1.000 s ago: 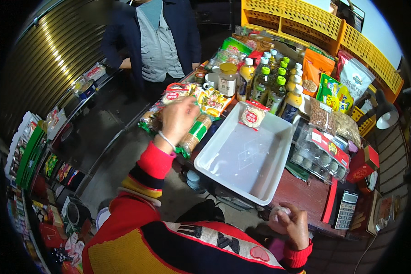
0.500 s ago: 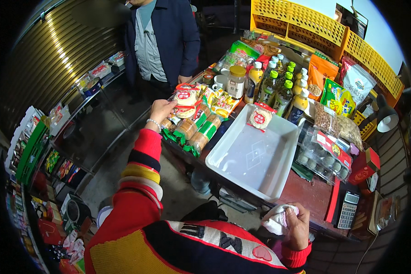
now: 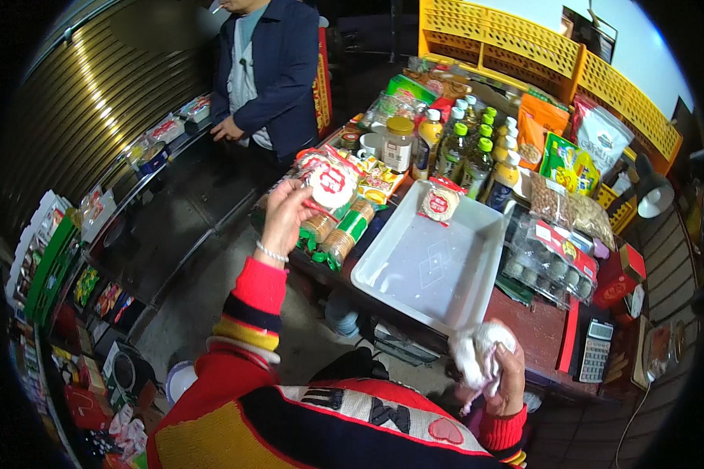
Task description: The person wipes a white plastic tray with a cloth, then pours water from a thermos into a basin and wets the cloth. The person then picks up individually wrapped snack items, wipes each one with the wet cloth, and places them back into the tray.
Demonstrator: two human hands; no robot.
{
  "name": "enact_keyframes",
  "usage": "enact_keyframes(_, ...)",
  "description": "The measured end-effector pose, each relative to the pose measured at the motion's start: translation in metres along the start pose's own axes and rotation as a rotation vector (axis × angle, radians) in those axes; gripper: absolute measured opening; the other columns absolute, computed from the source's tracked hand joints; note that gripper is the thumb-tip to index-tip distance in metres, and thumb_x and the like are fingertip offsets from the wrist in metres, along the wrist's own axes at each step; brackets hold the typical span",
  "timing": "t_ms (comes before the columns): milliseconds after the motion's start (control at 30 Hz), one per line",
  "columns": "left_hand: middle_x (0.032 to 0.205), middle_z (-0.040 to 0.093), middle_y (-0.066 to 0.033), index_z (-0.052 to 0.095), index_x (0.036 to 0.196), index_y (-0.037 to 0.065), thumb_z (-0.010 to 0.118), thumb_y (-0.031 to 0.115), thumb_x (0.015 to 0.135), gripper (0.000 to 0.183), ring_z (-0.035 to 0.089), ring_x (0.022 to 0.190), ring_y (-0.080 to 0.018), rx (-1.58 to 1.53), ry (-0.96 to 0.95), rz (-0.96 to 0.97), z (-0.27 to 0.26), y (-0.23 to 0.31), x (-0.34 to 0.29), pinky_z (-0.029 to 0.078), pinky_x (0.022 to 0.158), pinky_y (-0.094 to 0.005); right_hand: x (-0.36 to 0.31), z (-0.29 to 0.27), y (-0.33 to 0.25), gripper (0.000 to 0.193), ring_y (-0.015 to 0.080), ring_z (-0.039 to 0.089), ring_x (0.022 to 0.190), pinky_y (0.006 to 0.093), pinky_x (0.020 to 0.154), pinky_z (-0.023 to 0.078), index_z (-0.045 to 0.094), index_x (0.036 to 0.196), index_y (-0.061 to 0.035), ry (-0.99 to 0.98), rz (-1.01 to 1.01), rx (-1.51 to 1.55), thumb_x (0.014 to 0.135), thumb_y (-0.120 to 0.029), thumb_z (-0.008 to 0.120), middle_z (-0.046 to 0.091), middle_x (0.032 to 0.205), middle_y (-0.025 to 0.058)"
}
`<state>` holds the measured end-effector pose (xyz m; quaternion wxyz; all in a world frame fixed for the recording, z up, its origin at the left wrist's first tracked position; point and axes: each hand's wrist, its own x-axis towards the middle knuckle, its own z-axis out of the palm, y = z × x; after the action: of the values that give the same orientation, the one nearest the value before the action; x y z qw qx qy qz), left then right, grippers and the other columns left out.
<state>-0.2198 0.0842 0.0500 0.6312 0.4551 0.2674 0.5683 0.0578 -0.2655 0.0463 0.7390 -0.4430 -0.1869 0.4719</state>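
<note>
Between the fingers of my left hand [image 3: 286, 215] is a clear packet of round white crackers [image 3: 331, 186] with a red label, lifted and tilted toward me. Below it lie tubes of round biscuits [image 3: 346, 236] with green wrappers, and yellow snack packets [image 3: 380, 183] are just behind. My right hand [image 3: 510, 383] is closed round a crumpled white cloth [image 3: 479, 356] that hangs down at the table's near edge. Between my hands stands a shallow white plastic tray [image 3: 426, 273]. A similar cracker packet [image 3: 440, 203] leans in its far corner.
Bottles [image 3: 477, 162] and a gold-lidded jar [image 3: 398, 142] stand behind the tray. To its right are a clear carton of eggs [image 3: 550, 262], a calculator [image 3: 595, 352] and a lamp [image 3: 654, 195]. Yellow crates [image 3: 501, 43] line the back. A person [image 3: 270, 86] stands across the table.
My left hand has lifted the cracker packet off the pile. My right hand has risen slightly, and more of the cloth hangs out. The other person's hand has moved across their front.
</note>
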Motion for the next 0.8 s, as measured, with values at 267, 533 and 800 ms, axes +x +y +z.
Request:
enact_keyframes(267, 0.119, 0.063, -0.0126, 0.042, 0.14, -0.006, 0.054, 0.006, 0.098, 0.045, 0.065, 0.101, -0.0161, -0.033, -0.166, -0.155, 0.103, -0.036, -0.112, 0.055, 0.083, -0.0286, 0.016, 0.056, -0.012, 0.051, 0.025, 0.065, 0.093, 0.03, 0.069, 0.057, 0.056, 0.128, -0.0004, 0.049, -0.449, -0.402, 0.078, 0.008, 0.066, 0.064, 0.114, 0.0155)
enact_keyframes(533, 0.131, 0.059, -0.012, 0.044, 0.14, -0.005, 0.053, 0.004, 0.098, 0.044, 0.059, 0.116, -0.0186, -0.126, -0.341, -0.194, 0.142, -0.048, -0.17, 0.047, 0.1, -0.0314, 0.035, 0.067, 0.012, 0.051, 0.0377, 0.058, 0.106, 0.0442, 0.089, 0.05, 0.065, 0.117, -0.0091, -0.168, -1.219, -1.331, 0.067, 0.001, 0.07, 0.059, 0.12, 0.0189)
enact_keyframes(800, 0.142, 0.047, -0.0134, 0.036, 0.144, -0.004, 0.055, -0.002, 0.091, 0.056, 0.046, 0.131, -0.0202, -0.209, -0.51, -0.265, 0.138, -0.052, -0.175, 0.037, 0.11, -0.035, 0.041, 0.049, 0.009, 0.052, 0.0351, 0.06, 0.101, 0.0427, 0.082, 0.051, 0.066, 0.116, -0.0088, -0.142, -1.233, -1.238, 0.065, -0.002, 0.072, 0.06, 0.118, 0.0167)
